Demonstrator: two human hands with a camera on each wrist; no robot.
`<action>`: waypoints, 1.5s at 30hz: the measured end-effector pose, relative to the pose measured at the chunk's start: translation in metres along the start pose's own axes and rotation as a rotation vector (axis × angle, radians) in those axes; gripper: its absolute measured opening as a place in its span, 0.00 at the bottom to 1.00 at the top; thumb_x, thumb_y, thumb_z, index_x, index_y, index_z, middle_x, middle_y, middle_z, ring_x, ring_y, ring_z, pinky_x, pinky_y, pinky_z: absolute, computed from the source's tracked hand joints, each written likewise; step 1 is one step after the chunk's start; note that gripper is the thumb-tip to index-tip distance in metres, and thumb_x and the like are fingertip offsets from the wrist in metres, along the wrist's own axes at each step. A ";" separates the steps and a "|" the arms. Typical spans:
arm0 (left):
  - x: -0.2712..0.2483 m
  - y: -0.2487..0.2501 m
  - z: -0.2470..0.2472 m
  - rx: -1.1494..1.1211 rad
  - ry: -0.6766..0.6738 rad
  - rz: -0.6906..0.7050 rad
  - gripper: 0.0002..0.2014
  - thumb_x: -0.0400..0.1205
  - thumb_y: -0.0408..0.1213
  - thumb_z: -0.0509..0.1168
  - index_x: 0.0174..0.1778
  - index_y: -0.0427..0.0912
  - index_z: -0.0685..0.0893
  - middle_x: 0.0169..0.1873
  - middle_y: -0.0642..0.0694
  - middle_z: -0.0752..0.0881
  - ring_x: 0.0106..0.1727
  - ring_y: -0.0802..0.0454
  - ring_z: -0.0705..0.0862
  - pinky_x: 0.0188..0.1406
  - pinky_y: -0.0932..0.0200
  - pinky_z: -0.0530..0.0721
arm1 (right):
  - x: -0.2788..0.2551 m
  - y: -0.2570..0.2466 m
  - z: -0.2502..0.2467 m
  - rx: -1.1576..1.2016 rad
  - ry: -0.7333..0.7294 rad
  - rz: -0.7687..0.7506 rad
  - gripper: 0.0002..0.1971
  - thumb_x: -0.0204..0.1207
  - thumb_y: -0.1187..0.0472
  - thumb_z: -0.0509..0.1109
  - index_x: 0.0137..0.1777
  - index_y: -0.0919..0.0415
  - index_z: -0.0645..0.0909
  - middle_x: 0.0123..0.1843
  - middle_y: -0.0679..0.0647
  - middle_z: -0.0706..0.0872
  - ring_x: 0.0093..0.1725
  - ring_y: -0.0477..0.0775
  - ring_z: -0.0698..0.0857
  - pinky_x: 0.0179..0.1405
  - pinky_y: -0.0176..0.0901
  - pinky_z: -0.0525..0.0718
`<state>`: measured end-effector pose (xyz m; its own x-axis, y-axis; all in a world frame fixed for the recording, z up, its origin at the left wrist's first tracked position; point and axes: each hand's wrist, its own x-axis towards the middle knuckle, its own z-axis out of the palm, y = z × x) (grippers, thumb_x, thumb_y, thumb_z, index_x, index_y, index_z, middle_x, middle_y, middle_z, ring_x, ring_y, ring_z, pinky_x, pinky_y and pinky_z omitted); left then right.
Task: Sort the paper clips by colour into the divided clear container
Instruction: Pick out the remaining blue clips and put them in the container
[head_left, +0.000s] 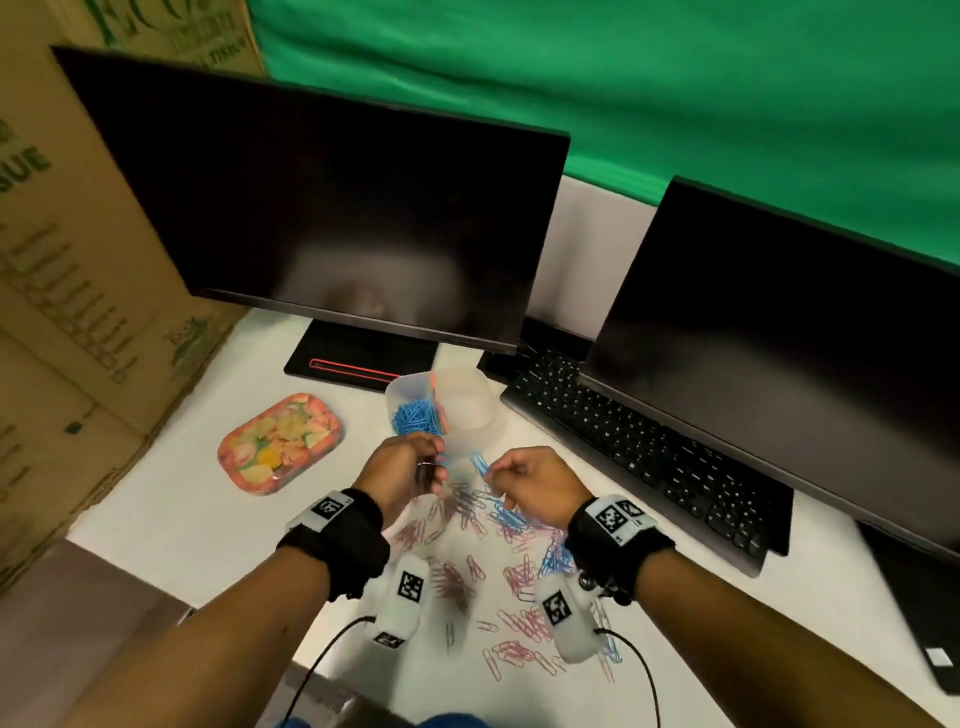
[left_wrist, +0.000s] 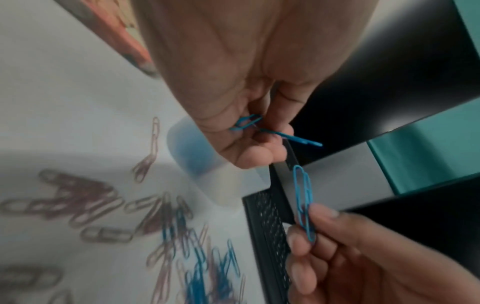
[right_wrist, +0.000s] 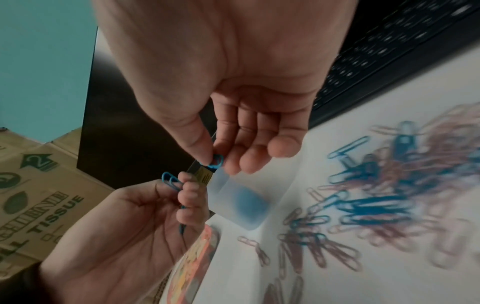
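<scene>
Above the white desk, just in front of the divided clear container, both hands are raised and each grasps blue clips. Left hand: fingers curled, pinching a few blue paper clips, one end projecting past the fingertips in the left wrist view. Right hand: thumb and forefinger pinch a single blue paper clip, held roughly upright; the other fingers are loosely bent. The two hands are near each other but apart.

Container: stands on the desk between the left monitor's base and the keyboard. A reddish divider splits it. The left compartment holds a heap of blue clips; contents of the right compartment cannot be made out.

Unsorted pile: pink and blue clips lie mixed and scattered on the desk below the hands. A floral-patterned tray sits to the left, well apart from the container.
</scene>
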<state>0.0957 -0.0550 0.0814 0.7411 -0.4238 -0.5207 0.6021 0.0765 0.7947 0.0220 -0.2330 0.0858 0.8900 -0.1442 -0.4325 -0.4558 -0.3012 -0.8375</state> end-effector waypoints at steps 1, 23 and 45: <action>0.004 0.006 -0.003 0.019 0.031 0.019 0.11 0.82 0.23 0.53 0.39 0.36 0.78 0.30 0.41 0.76 0.27 0.48 0.76 0.22 0.60 0.76 | 0.010 -0.008 0.005 -0.029 0.011 -0.003 0.07 0.76 0.66 0.71 0.37 0.59 0.85 0.30 0.51 0.85 0.23 0.44 0.78 0.21 0.30 0.74; 0.058 0.041 -0.010 0.711 0.306 0.140 0.16 0.78 0.32 0.64 0.61 0.44 0.79 0.52 0.37 0.86 0.56 0.37 0.84 0.57 0.51 0.80 | 0.068 -0.046 0.005 -0.355 0.179 -0.103 0.10 0.74 0.64 0.67 0.43 0.52 0.89 0.42 0.52 0.91 0.42 0.51 0.88 0.44 0.37 0.84; 0.011 -0.057 -0.038 1.805 -0.248 0.352 0.18 0.79 0.35 0.57 0.63 0.50 0.82 0.73 0.50 0.75 0.68 0.44 0.77 0.62 0.52 0.77 | -0.009 0.069 0.016 -1.227 -0.295 -0.274 0.29 0.80 0.42 0.59 0.81 0.38 0.57 0.86 0.61 0.46 0.84 0.65 0.47 0.82 0.61 0.43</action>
<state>0.0806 -0.0303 0.0183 0.5913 -0.7221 -0.3590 -0.6811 -0.6855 0.2571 -0.0175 -0.2375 0.0267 0.8452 0.2243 -0.4850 0.1865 -0.9744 -0.1256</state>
